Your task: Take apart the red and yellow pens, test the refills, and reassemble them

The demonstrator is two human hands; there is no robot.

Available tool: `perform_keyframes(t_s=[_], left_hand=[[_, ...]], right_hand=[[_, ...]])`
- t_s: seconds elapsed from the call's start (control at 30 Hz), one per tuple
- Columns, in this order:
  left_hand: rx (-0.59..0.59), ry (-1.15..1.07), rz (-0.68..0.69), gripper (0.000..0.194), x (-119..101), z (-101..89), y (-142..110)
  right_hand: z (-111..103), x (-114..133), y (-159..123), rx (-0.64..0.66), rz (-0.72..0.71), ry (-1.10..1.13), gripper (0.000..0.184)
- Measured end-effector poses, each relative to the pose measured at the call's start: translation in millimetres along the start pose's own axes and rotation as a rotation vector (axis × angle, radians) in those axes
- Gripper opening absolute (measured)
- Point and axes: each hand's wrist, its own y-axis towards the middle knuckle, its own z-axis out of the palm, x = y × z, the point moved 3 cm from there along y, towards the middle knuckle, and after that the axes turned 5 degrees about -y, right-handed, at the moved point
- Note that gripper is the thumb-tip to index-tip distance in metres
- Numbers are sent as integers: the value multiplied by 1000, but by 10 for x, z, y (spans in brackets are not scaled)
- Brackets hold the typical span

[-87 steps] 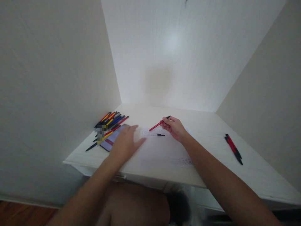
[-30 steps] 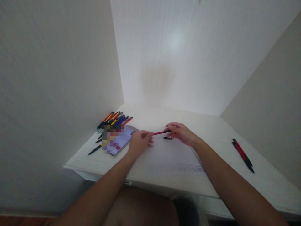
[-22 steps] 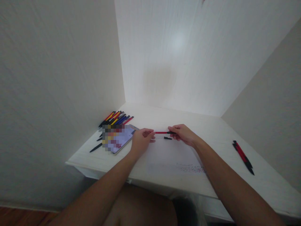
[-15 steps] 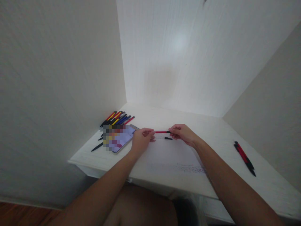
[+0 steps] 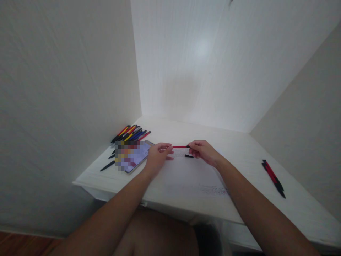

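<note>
Over the middle of the counter (image 5: 237, 153), just above a written-on sheet of paper (image 5: 186, 174), a red pen (image 5: 180, 147) lies nearly level between two hands. From where I stand, the left hand (image 5: 158, 156) pinches its nine o'clock end and the right hand (image 5: 201, 151) its black three o'clock end; the hands are apart from each other, both clamped on that one pen. Whether they pull, push or twist, I cannot tell.

To do this well, I'd say, have both ends run in one straight line, so nothing bends, and pinch with fingertips rather than the whole fist. An even, gentle force seems wiser than a jerk. Working low over the paper should help too, since any small part would drop where it shows. The small black piece (image 5: 189, 156), at about four o'clock from the pen, sits close under the right hand's fingers and could easily be brushed aside. The phone (image 5: 138, 158), between eight and nine o'clock, is near the left hand, so elbow room there is best used carefully.
</note>
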Motion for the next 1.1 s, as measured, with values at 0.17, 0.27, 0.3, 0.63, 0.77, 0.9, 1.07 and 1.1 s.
perform_keyframes(t_s=[0.17, 0.27, 0.3, 0.63, 0.77, 0.9, 1.07, 1.1], left_hand=[[-26, 32, -31, 18, -22, -5, 1], [-41, 54, -34, 22, -28, -4, 2], [-45, 56, -28, 22, -29, -4, 2], [-82, 44, 15, 15, -114, -40, -47], [-109, 58, 10, 15, -118, -51, -73], [-130, 78, 10, 14, -116, -85, -107], [-129, 131, 23, 14, -154, -109, -130], [-123, 148, 25, 13, -161, -105, -131]], right_hand=[[-95, -46, 52, -92, -150, 6, 17], [-116, -35, 51, -95, -154, 35, 18], [-116, -28, 48, -92, -139, 63, 19], [-241, -35, 38, -212, -39, 183, 24], [-303, -76, 59, -219, -13, 231, 25], [-326, -114, 87, -219, -19, 212, 26], [-302, -130, 109, -236, -55, 143, 31], [-291, -131, 113, -232, -64, 119, 31]])
